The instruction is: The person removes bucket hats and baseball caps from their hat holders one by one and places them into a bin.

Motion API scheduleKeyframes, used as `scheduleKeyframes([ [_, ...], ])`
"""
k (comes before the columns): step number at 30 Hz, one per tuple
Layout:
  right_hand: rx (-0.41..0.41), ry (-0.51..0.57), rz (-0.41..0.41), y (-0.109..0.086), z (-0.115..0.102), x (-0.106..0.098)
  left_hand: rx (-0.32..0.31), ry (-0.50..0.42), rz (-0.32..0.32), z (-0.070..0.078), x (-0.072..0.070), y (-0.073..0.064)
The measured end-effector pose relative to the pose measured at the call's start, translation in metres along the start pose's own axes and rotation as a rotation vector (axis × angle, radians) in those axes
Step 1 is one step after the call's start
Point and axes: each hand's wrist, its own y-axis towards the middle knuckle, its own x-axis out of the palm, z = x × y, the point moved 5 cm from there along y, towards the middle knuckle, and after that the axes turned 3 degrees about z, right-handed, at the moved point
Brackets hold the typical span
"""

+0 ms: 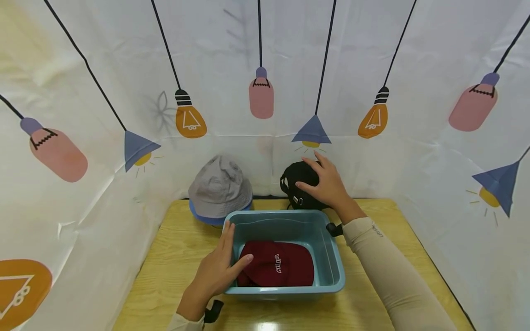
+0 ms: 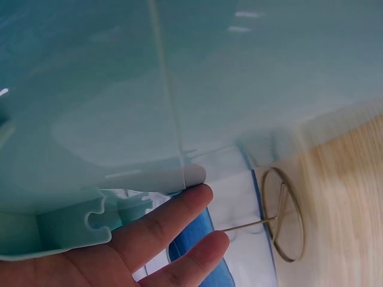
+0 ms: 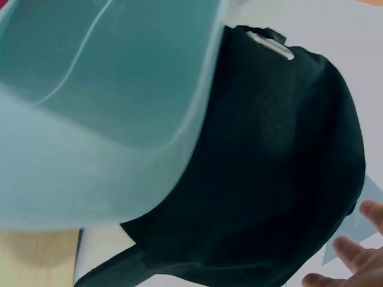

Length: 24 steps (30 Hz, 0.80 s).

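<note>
A blue-green plastic basin point(image 1: 285, 290) stands on the table, with a maroon cap point(image 1: 296, 264) with white lettering lying inside it. Along the basin's left side lies my left hand point(image 1: 216, 271), fingers straight against the outer wall and thumb spread over the rim. Behind the basin's right rear corner is a black cap point(image 1: 300, 174). My right hand point(image 1: 327, 184) reaches over that cap, thumb and fingers spread around its right side. In the right wrist view, the fingertips point(image 3: 350, 254) show beside the edge of the black cap point(image 3: 275, 149), with a little space between.
At the back left, a grey bucket hat point(image 1: 219, 184) sits on top of a blue-brimmed hat point(image 1: 204, 219). A thin metal stand with a ring base point(image 2: 303, 221) shows near the left hand. Behind the wooden table point(image 1: 157, 276) hangs a white lamp-print sheet point(image 1: 232, 46).
</note>
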Motion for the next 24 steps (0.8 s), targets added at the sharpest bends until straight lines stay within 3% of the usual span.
scheduleKeyframes([
  [16,0.157,0.034,-0.088,-0.002,0.030,0.000,0.009,-0.002,-0.003,0.003,-0.002,0.006],
  [24,0.203,0.070,-0.157,-0.005,0.044,0.011,-0.014,0.013,-0.021,0.000,0.001,0.001],
])
